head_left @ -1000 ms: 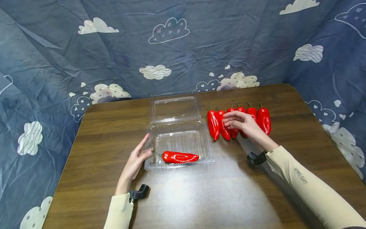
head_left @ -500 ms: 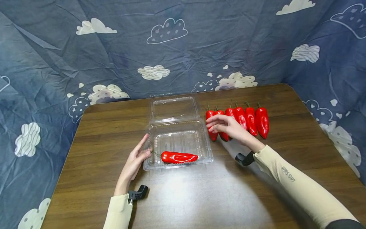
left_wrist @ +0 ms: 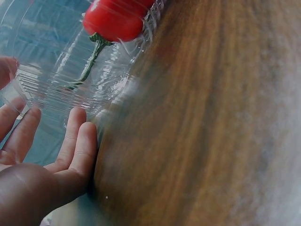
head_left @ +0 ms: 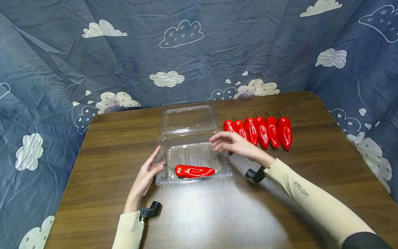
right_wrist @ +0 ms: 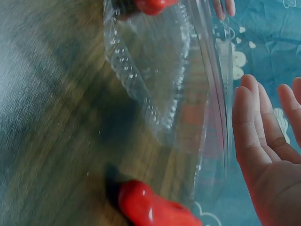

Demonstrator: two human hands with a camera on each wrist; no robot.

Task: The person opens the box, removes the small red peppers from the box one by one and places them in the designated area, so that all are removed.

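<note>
My left hand (head_left: 144, 180) rests its straight fingers against the left side of a clear plastic clamshell container (head_left: 200, 147). In the left wrist view, the left fingertips touch the ribbed wall and the thumb tip lies at the rim. One red pepper (head_left: 195, 171) lies crosswise along the container's near side, its green stem pointing left. My right hand (head_left: 233, 143) hovers over the container's right edge, fingers extended and slightly bent, holding nothing. It partly hides the nearest of several red peppers (head_left: 262, 132) lined up to the right. In the right wrist view, the right palm (right_wrist: 277, 188) appears bare.
The container's lid (head_left: 190, 118) lies folded back behind its base. Beneath everything is a brown wooden table (head_left: 124, 138) with a glare patch in front. Its back edge meets a blue cloud-print cloth (head_left: 186, 58). Each wrist wears a black camera mount (head_left: 150, 209).
My right hand has moved left and slightly nearer, from above the pepper row to the container's right edge. The left hand stays at the container. The head view has shifted slightly.
</note>
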